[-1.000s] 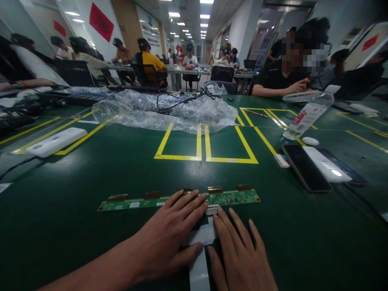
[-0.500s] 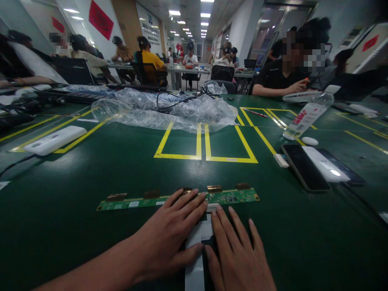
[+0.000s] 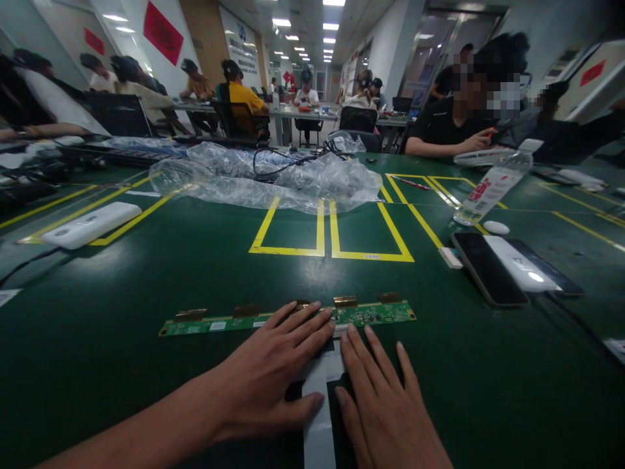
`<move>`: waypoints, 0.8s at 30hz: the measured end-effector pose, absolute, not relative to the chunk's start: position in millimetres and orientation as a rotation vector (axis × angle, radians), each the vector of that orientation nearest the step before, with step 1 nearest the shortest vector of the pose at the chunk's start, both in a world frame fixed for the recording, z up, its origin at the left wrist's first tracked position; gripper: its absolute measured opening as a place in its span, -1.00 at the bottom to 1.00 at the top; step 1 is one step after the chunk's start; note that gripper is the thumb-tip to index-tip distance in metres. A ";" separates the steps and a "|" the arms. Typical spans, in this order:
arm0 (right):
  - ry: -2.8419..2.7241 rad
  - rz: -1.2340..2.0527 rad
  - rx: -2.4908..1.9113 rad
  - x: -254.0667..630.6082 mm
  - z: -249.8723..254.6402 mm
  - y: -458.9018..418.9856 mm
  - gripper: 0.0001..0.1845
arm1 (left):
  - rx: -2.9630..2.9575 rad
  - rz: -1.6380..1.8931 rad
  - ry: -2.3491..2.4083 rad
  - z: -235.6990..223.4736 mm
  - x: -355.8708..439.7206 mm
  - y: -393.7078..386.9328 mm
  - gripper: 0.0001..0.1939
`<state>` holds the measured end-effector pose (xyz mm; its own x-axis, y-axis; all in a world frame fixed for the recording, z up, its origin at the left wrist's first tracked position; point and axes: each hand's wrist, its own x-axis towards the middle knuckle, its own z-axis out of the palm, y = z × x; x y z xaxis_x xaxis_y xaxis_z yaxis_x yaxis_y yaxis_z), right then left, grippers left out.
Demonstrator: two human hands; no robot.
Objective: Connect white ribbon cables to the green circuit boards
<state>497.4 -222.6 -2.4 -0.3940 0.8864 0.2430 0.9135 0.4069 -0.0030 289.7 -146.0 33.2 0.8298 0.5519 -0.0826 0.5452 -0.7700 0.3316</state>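
Observation:
A long narrow green circuit board [image 3: 375, 314] lies crosswise on the table, with several brown film tabs along its far edge. My left hand [image 3: 278, 365] is flat and open, its fingertips over the middle of the board. A white flat ribbon cable [image 3: 319, 423] runs from the near edge of the view up between my hands. Its light-coloured connector end [image 3: 340, 330] sits at the board's near edge, beside my left fingertips. My right hand [image 3: 385, 397] has its fingers stretched out, with the index fingertip at the connector. Whether the connector is seated in the board I cannot tell.
Crumpled clear plastic wrap [image 3: 273, 182] with a black cable lies across the table's middle. To the right are a phone [image 3: 488, 270], a white device [image 3: 520, 264] and a tilted bottle [image 3: 498, 185]. A white device [image 3: 92, 225] is at left. A co-worker [image 3: 454, 130] sits opposite.
The connector end and my right fingertips have shifted slightly forward, closer to the board. The ribbon cable has swung a little between my hands. My left hand has stayed nearly in place.

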 end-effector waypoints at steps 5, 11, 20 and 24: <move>-2.378 -0.163 -1.619 497.1 -5.4 -226.5 -0.41 | 2.696 0.022 0.848 29.9 290.8 -148.4 -0.24; -2.040 -0.094 -1.683 521.6 -6.5 -235.5 -0.50 | 2.735 0.122 1.033 26.2 288.5 -158.8 -0.36; -1.876 0.001 -1.666 526.3 1.7 -235.4 -0.69 | 2.623 0.015 1.380 14.8 268.3 -128.6 -0.24; -1.916 0.035 -1.625 529.3 5.0 -234.6 -0.68 | 2.463 -0.011 1.732 9.5 218.8 -80.3 -0.18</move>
